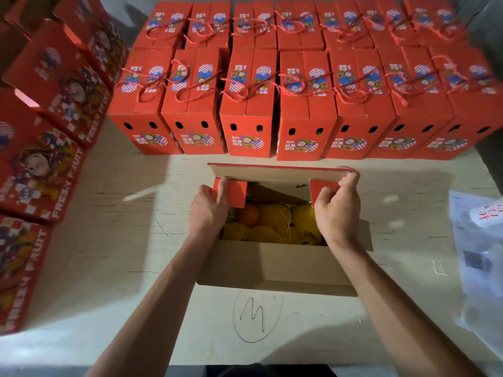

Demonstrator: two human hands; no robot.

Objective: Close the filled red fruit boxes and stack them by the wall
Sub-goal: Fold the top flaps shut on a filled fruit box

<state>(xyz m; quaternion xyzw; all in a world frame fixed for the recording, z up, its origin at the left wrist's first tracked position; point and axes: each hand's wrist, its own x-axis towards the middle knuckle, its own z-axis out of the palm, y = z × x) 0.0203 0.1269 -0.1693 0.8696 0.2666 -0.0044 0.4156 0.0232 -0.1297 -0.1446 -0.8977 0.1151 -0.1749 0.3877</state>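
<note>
An open fruit box (275,265) sits on the table in front of me, its brown near flap hanging toward me. Inside lie an orange (249,214) and several fruits in yellow foam netting (275,224). My left hand (209,209) grips the small red left side flap (234,194). My right hand (337,208) pinches the red right side flap (322,190), its fingers reaching the long far flap (277,172), which stands up. Two rows of closed red boxes (246,104) with rope handles stand behind it.
A stack of red boxes (40,159) printed "FRESH FRUIT" leans at the left. Clear plastic bags with printed paper (479,251) lie at the right edge. A pencilled circle with a mark (257,314) is drawn on the pale tabletop (122,268) near me.
</note>
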